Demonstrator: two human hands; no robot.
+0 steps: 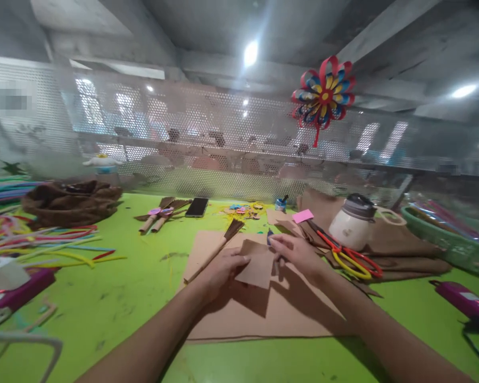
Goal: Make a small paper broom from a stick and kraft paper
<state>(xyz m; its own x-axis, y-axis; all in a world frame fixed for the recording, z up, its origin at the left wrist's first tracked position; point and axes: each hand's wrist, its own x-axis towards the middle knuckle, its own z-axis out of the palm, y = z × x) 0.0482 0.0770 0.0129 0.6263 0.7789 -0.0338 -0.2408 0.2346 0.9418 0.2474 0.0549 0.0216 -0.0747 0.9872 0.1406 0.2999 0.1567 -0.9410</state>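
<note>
My left hand [225, 274] is closed on a small brown paper piece [256, 264], gripped at its left edge between thumb and fingers. At the right edge of that piece is my right hand [297, 252], its fingers pinched around a small dark object [270, 237] whose kind I cannot make out. Both hands are above a large sheet of brown paper [215, 324] on the green table. A thin roll of brown paper with a fringed dark end [213, 252] lies on the sheet beside my left hand.
Red and yellow scissors [351, 260] lie by a white jar with a dark lid [351, 221] on folded brown paper [415, 242]. A phone [197, 207], two fringed rolls [155, 215] and a small blue pot [280, 204] stand farther back. Colourful pipe cleaners [72, 244] spread left.
</note>
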